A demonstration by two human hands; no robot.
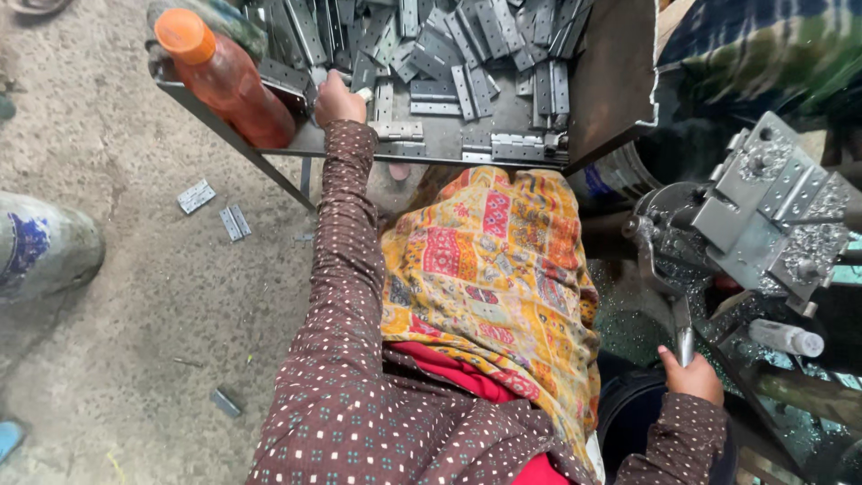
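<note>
My left hand [338, 99] reaches up onto a grey metal tray table [611, 81] heaped with several grey metal hinges [467, 54]. Its fingers are closed on one small hinge at the near left of the pile. My right hand [691, 373] grips the lower end of a curved metal lever handle [669, 287] of a machine [763, 216] at the right. Both arms wear brown dotted sleeves. A yellow patterned cloth [494, 269] covers my lap.
An orange bottle [229, 81] with an orange cap lies on the tray's left corner. Loose hinges [215, 208] lie on the concrete floor at the left. A dusty sack [45, 247] sits at the far left. Metal shavings surround the machine.
</note>
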